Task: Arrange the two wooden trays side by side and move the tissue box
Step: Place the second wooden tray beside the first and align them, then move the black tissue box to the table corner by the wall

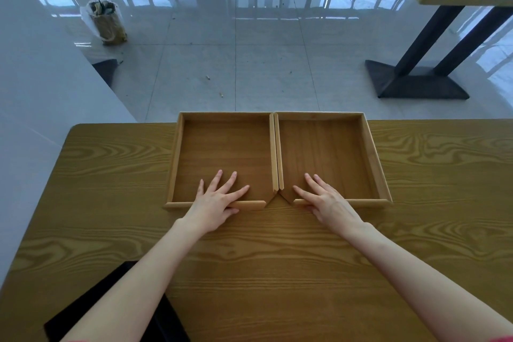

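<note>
Two shallow wooden trays sit side by side at the far edge of the wooden table (277, 258), their inner walls touching. My left hand (215, 203) lies over the near rim of the left tray (175, 161), fingers spread on its floor and thumb against the outside of the rim. My right hand (327, 201) holds the near rim of the right tray (374, 158) the same way. Both trays hold nothing else. A flat black object (82, 307) lies at the table's near left, partly hidden by my left forearm; I cannot tell what it is. No tissue box is recognisable.
Beyond the table's far edge is a glossy tiled floor. A lined waste bin (107, 22) stands at the far left by a white wall (41, 78). The black base and legs of another table (416, 80) stand at the far right.
</note>
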